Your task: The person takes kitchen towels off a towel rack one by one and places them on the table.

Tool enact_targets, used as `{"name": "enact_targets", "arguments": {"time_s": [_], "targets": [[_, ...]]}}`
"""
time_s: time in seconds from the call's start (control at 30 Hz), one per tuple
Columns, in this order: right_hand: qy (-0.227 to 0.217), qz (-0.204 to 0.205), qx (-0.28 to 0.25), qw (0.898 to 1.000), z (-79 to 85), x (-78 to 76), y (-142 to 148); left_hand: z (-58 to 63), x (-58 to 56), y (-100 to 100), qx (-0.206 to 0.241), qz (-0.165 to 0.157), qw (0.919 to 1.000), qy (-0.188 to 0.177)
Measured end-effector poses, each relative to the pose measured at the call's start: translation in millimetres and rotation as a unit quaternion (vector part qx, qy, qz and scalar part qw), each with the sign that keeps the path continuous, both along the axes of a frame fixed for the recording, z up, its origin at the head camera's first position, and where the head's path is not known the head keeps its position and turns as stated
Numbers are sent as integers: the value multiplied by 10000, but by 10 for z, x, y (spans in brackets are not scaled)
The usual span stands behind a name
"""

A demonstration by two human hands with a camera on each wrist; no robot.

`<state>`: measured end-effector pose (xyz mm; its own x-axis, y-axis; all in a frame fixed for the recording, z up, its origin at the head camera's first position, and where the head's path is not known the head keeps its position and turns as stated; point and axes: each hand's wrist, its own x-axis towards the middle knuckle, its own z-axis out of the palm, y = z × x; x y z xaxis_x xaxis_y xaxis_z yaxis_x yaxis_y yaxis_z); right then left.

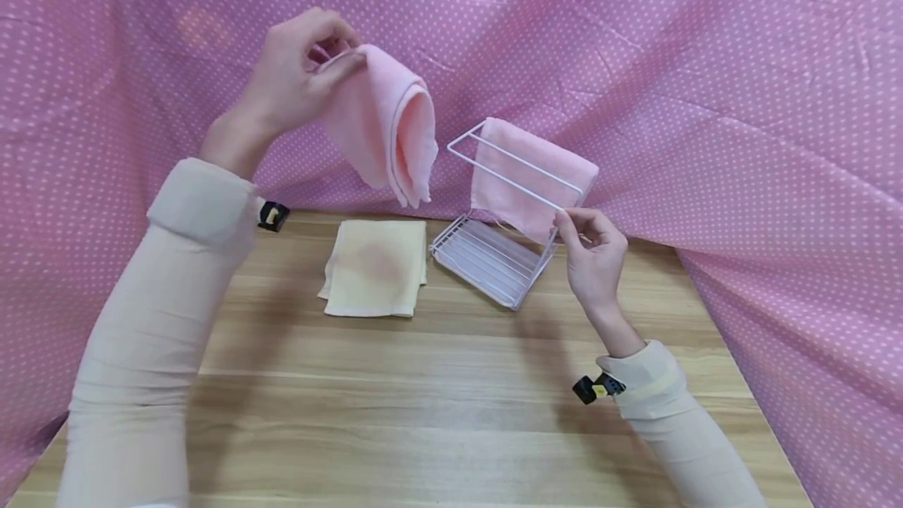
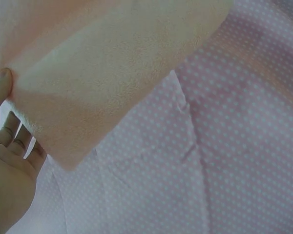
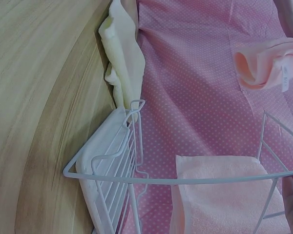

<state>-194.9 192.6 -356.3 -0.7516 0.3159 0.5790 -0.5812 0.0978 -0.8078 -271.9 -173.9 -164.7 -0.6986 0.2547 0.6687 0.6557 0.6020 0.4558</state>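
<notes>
High on the left, my left hand (image 1: 299, 73) pinches a folded pink towel (image 1: 384, 120) between thumb and fingers; in the left wrist view the towel (image 2: 102, 83) hangs from the thumb (image 2: 4, 85). My right hand (image 1: 596, 257) grips the upper frame of a white wire rack (image 1: 487, 257) at its near right corner. Over the rack's rear top bar hangs another pink towel (image 1: 536, 171), also seen in the right wrist view. The held towel is apart from the rack, up and to its left. A white tag (image 3: 284, 78) shows on it.
A folded pale yellow towel (image 1: 374, 269) lies on the wooden table (image 1: 395, 414), just left of the rack. Pink dotted cloth (image 1: 705, 100) hangs behind the table and down both sides. The rack has a white tray (image 3: 100, 146) at its base.
</notes>
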Motion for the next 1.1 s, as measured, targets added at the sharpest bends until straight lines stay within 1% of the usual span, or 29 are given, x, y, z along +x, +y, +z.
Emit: {"name": "enact_targets", "arguments": {"time_s": [0.13,0.27,0.53,0.6,0.73,0.87,0.97,1.1], "targets": [[14,6,-3,10000,-8,-1,7,-85,25,-127,-14,126,9999,-23],[42,28,-31,10000,-14,-1,4,-179,49,-258,-171,238,9996,-41],[63,34,28,10000,-10,-6,2,-373,131,-503,-542,399,9975,-206],[62,16,27,10000,-10,-6,-2,-430,130,-561,-625,405,9971,-177],[55,-1,14,10000,1,-5,-5,-511,165,-654,-679,455,9966,-117],[29,59,-12,10000,14,4,-10,-583,238,-762,-756,596,9952,-143],[15,65,-11,10000,15,11,-5,-655,292,-847,-896,736,9930,-244],[16,49,28,10000,8,14,8,-761,351,-961,-1003,819,9911,-305]]}}
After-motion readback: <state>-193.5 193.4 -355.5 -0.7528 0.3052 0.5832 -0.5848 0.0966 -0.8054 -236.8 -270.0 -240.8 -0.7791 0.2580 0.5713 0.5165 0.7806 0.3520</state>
